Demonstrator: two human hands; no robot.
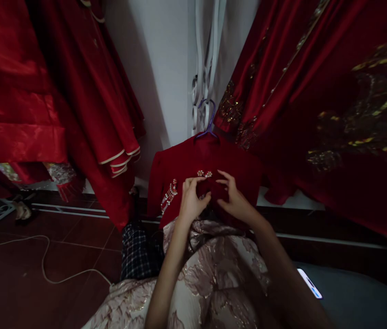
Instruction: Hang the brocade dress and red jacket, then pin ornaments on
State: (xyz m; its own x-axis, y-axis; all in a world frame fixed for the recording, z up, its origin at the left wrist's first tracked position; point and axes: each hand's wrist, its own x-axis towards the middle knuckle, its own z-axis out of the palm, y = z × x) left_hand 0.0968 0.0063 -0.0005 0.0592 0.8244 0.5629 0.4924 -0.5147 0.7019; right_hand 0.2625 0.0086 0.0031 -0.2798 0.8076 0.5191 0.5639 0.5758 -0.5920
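A dark red jacket point(180, 162) hangs in front of me on a purple hanger point(210, 128). Two small flower-shaped beaded ornaments point(204, 173) sit at the middle of its chest, and a longer beaded ornament with dangling strands point(169, 196) is on its left side. My left hand point(192, 201) is at the jacket front just below the flowers, thumb and fingers apart. To the right of them, my right hand point(233, 198) has its fingers spread over the red cloth. I see nothing held in either hand. Patterned pinkish fabric point(214, 269) lies below my hands.
Red garments hang on the left point(104, 114) and gold-sequinned ones on the right point(282, 91). White curled metalwork point(198, 68) rises behind the hanger. A lit phone point(310, 283) lies on a grey surface point(358, 297). A pale cable point(45, 256) crosses the tiled floor point(18, 278).
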